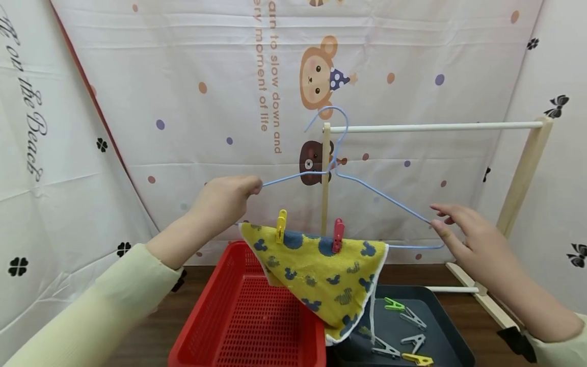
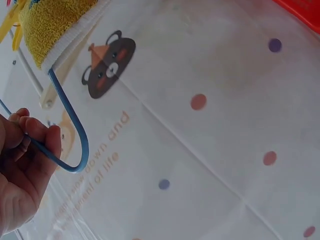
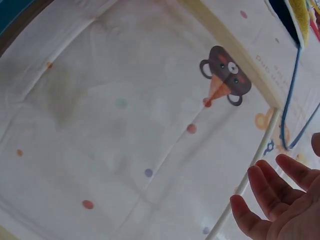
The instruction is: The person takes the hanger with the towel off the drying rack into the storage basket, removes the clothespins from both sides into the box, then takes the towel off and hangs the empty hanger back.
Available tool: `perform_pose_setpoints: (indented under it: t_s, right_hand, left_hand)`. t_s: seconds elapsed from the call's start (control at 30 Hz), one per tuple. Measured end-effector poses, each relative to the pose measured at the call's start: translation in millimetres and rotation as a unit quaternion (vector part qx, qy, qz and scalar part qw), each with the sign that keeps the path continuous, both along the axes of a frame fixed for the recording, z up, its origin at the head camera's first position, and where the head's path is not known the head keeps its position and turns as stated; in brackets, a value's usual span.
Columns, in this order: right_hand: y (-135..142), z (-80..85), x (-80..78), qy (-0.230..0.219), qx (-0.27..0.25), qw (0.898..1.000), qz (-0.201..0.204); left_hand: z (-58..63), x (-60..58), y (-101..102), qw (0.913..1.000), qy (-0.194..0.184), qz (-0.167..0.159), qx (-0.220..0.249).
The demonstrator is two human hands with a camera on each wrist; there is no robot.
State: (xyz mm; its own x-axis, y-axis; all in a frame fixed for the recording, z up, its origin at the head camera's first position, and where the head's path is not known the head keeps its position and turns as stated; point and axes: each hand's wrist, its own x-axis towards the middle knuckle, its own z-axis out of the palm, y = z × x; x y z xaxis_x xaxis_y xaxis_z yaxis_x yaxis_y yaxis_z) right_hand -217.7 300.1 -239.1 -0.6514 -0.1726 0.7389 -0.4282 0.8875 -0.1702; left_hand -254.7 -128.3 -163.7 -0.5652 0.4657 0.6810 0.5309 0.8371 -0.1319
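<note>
Left hand [image 1: 227, 204] grips the blue hanger [image 1: 335, 162]; right hand [image 1: 479, 242], fingers loosely spread, meets its other corner. Between them, yellow cloth [image 1: 316, 280] hangs, surely soft, light; springy wire wants holding by both shoulders. Beyond, the rack [image 1: 435, 127]!

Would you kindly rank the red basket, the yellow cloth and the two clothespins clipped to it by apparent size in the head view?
1. Red basket, cut off below
2. Yellow cloth
3. Yellow clothespin and red clothespin: too alike to rank
</note>
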Motion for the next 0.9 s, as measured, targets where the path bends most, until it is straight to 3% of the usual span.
perform_pose_setpoints:
  t_s: [0.37, 0.9]
  right_hand:
    - [20, -10.8, -1.6, -0.016, 0.006, 1.0, -0.007]
    - [23, -16.9, -6.0, -0.048, 0.018, 0.999, -0.012]
  left_hand:
    - [7.5, 6.6, -21, 0.9994, -0.028, 0.015, 0.013]
    - [14.6, 16.9, -66, 0.999, -0.018, 0.042, 0.002]
